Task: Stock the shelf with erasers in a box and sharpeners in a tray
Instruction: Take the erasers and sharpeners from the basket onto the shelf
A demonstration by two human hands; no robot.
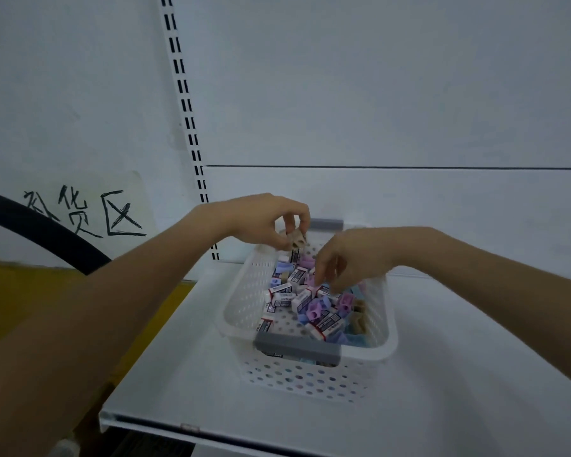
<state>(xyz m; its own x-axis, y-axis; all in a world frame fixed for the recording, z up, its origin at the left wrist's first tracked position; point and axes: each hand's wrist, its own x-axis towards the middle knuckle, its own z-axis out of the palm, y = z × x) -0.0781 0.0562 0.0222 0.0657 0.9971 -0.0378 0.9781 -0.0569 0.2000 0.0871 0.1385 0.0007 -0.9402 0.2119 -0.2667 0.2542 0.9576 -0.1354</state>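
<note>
A white perforated basket (244, 291) with grey handles stands on the white shelf (178, 367). It holds several white erasers (302, 300) in printed sleeves mixed with purple, blue and beige sharpeners (315, 308). My left hand (264, 219) hovers over the basket's far left corner and pinches a beige sharpener (296, 240) together with a small eraser. My right hand (346, 258) reaches down into the basket, fingertips curled among the items; whether it grips one is hidden by blur.
The shelf's front edge (192, 423) runs along the bottom. A slotted upright (187, 103) rises behind the basket. To the left are a paper sign with handwritten characters (86, 211), a black hose (47, 232) and a yellow surface (30, 298).
</note>
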